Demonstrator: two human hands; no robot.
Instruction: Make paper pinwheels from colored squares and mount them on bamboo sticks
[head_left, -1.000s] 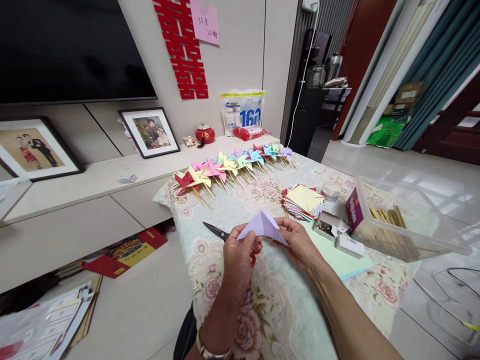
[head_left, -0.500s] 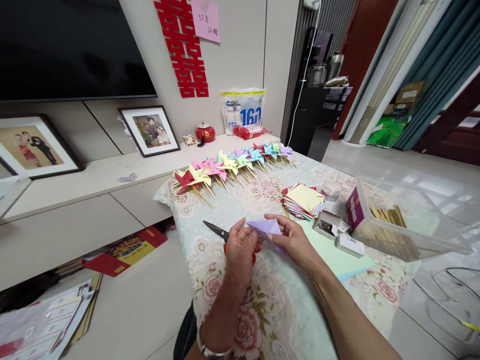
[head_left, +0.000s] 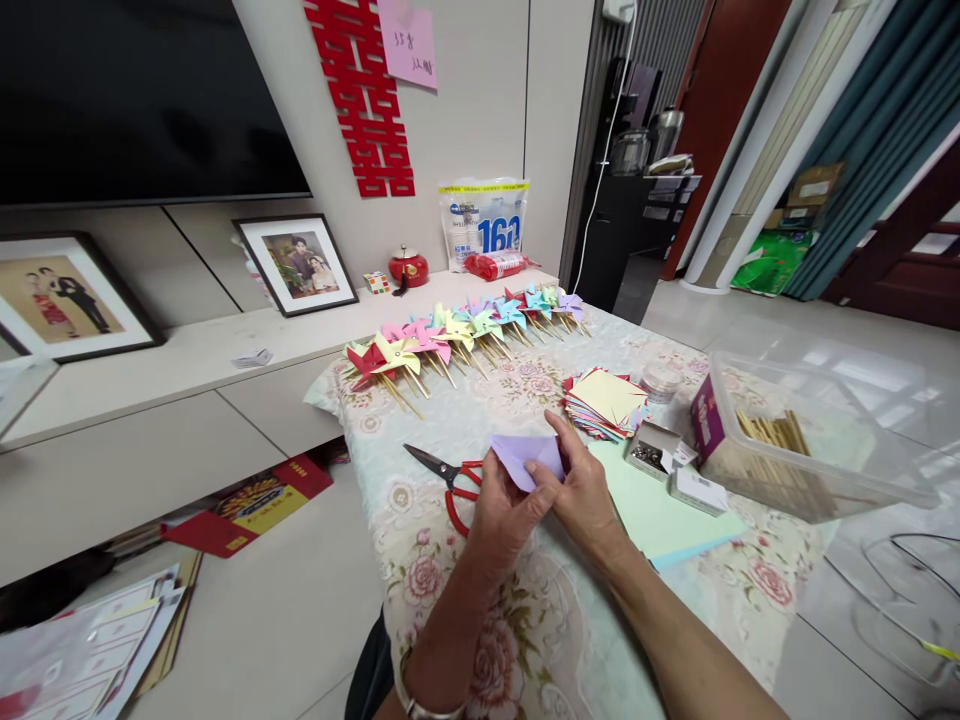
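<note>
Nearest, the left hand (head_left: pixel 504 515), with a metal band (head_left: pixel 431 710) at its wrist, and the right hand (head_left: pixel 589 495) meet over the near part of a tabletop (head_left: pixel 585 620) covered with a flowered cloth. Between them, raised above the cloth, is a folded piece of purple paper (head_left: pixel 514 455). The left grip is closed on the paper's left and near side; the right grip is nearly closed, its thumb pressed on the paper and one finger stretched out on the far side. Just left of the left hand lie red-handled scissors (head_left: pixel 448 472), blades pointing left and far. To the right, pale green sheets (head_left: pixel 667 510) lie flat, with a white carton (head_left: pixel 697 489) and an open small box (head_left: pixel 651 450) of metal pieces by their right side. Further right stands a clear plastic bin (head_left: pixel 825 490) holding wooden sticks (head_left: pixel 776 430). Beyond the hands sit a stack of coloured paper squares (head_left: pixel 606 400) and, just right of it, a round clear container (head_left: pixel 661 376). Along the far left edge, many-coloured pinwheels (head_left: pixel 454 328) lie in a row. Farther off, a low white cabinet (head_left: pixel 315 335) carries framed photos (head_left: pixel 298 265), a red jar (head_left: pixel 409 267) and a printed bag (head_left: pixel 484 225).
</note>
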